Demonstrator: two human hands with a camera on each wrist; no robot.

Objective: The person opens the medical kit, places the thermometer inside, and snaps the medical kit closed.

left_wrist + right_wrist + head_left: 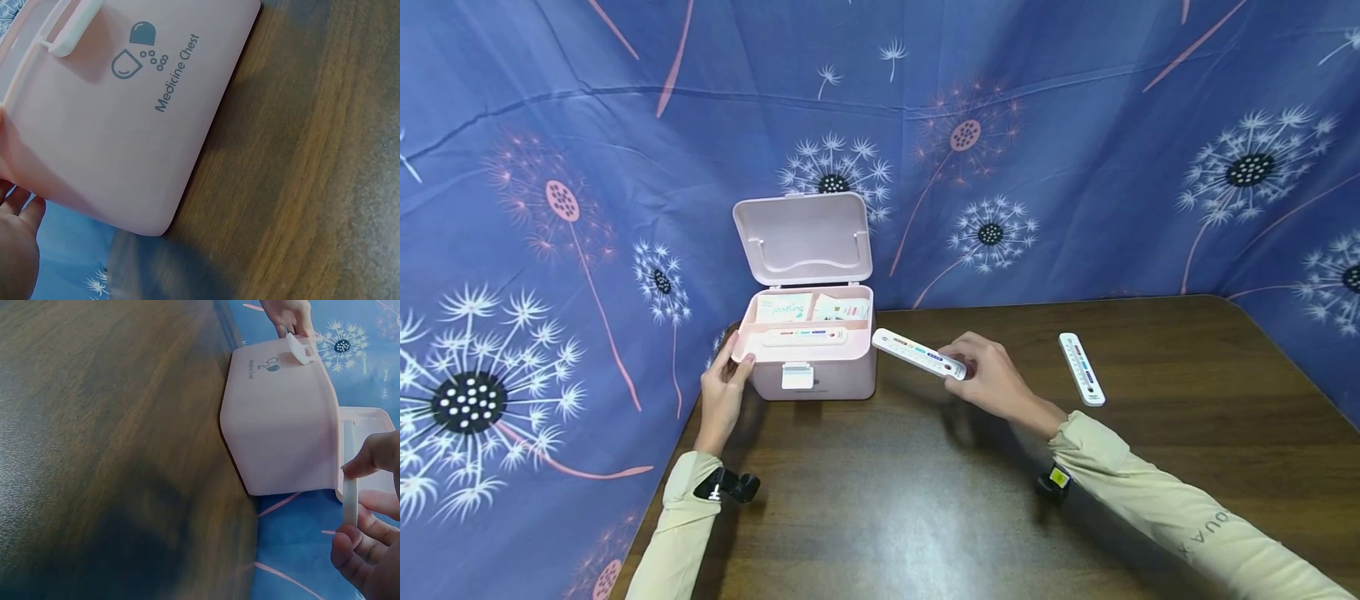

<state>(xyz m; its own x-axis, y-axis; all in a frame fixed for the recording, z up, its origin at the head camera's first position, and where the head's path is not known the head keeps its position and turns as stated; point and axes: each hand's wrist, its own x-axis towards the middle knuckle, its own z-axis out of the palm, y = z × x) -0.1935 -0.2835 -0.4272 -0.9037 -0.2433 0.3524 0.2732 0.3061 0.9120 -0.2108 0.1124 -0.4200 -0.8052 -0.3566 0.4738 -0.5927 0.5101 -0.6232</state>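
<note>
A pink medicine chest (842, 382) stands on the table with its lid (808, 237) raised. My left hand (721, 404) holds its left side, thumb over the front rim and fingers along the wall; the left wrist view shows only part of that hand. To the right of the chest, my right hand (996, 382) pinches a flat white thermometer (916, 353) with coloured bands by its near end. The held thermometer's far end is close to the chest's right edge. A similar thermometer (805, 337) lies in the front compartment.
Another white thermometer (1082, 369) lies on the brown wooden table (880, 500), right of my right hand. White packets (784, 307) fill the chest's two rear compartments. A white latch (797, 376) hangs at the front. Blue dandelion-patterned cloth (1060, 167) borders the table.
</note>
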